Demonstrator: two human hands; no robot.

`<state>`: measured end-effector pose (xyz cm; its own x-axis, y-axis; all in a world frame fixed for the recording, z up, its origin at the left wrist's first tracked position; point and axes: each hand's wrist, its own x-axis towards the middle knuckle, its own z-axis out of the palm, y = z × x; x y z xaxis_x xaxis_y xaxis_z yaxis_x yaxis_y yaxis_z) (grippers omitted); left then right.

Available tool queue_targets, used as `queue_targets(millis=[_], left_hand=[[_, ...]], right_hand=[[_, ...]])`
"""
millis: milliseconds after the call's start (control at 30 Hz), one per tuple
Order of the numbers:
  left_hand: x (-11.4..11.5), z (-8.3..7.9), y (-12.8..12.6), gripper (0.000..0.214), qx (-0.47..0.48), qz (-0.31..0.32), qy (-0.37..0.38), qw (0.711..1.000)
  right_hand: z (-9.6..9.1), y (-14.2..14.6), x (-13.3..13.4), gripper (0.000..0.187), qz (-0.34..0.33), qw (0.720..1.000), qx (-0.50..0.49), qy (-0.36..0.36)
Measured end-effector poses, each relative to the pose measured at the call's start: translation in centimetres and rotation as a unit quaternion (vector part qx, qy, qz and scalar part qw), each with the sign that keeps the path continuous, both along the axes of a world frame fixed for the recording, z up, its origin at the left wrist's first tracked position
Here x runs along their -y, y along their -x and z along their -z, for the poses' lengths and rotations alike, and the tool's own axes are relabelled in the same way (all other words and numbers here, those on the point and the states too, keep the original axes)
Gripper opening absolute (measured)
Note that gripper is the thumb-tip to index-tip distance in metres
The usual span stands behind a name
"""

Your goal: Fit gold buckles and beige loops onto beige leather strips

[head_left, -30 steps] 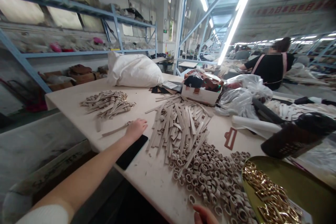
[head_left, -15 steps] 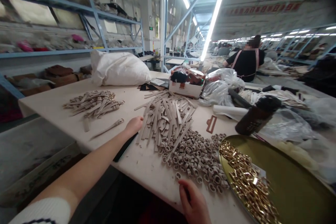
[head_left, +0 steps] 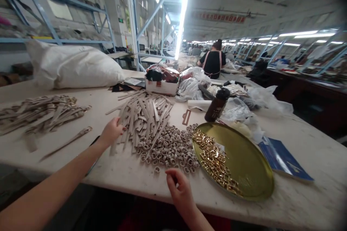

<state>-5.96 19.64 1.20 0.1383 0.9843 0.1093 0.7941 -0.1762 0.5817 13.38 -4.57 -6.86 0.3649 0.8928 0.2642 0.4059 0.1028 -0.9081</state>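
Observation:
My left hand point(head_left: 111, 130) is closed at the left edge of a pile of beige-grey straps point(head_left: 143, 115), its fingers pinching a strap whose blurred end hangs below them. My right hand point(head_left: 180, 187) hovers by the table's front edge, fingers curled and thumb against the index finger. Whatever it may hold is hidden. Just beyond it lies a heap of small beige strap loops point(head_left: 173, 144). A round gold-green tray point(head_left: 244, 166) to the right carries many gold metal buckles point(head_left: 214, 158). Farther left are a single strap with a buckle point(head_left: 67, 140) and a pile of buckled straps point(head_left: 46, 113).
A big white sack point(head_left: 76, 66) rests at the back left. Behind the straps stands a white box point(head_left: 162, 87) of scraps, beside plastic bags point(head_left: 191, 83). A dark bottle point(head_left: 217, 106), a brown slotted piece point(head_left: 186, 117) and a blue booklet point(head_left: 284, 158) are rightward. A person point(head_left: 213, 61) sits beyond.
The view has swung right, bringing the whole tray and the blue booklet into sight. My left hand stays at the strap pile's left edge; my right hand remains curled near the loops.

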Motion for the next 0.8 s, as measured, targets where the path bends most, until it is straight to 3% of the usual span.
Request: queue_targets(millis=[67, 133, 233, 300, 533, 633, 700, 800], left_hand=[[3.6, 0.1, -1.3, 0.039, 0.064, 0.107, 0.072, 0.990], [7.5, 0.4, -3.1, 0.034, 0.130, 0.200, 0.164, 0.957], [12.2, 1.0, -5.9, 0.040, 0.224, 0.253, 0.290, 0.895], [13.9, 1.2, -7.4, 0.038, 0.267, 0.246, 0.354, 0.862], [14.8, 0.3, -9.1, 0.030, 0.338, 0.184, 0.445, 0.809], [14.6, 0.0, -9.1, 0.029, 0.361, 0.155, 0.483, 0.783], [14.5, -0.1, -9.0, 0.028, 0.373, 0.137, 0.496, 0.772], [14.6, 0.0, -8.9, 0.026, 0.385, 0.124, 0.504, 0.763]], right_hand=[[-1.3, -2.7, -0.5, 0.018, 0.043, 0.999, 0.015, 0.012], [-2.5, -6.0, -1.5, 0.021, 0.083, 0.994, 0.064, 0.033], [-3.6, -10.5, -3.7, 0.017, 0.104, 0.957, 0.250, 0.108], [-3.4, -12.2, -5.3, 0.015, 0.099, 0.926, 0.331, 0.153], [-1.2, -13.6, -8.1, 0.011, 0.073, 0.910, 0.360, 0.192], [-1.4, -14.0, -8.0, 0.013, 0.069, 0.926, 0.333, 0.165], [-1.9, -13.6, -7.5, 0.017, 0.062, 0.961, 0.242, 0.122], [-2.9, -11.6, -6.5, 0.024, 0.018, 0.995, 0.001, 0.100]])
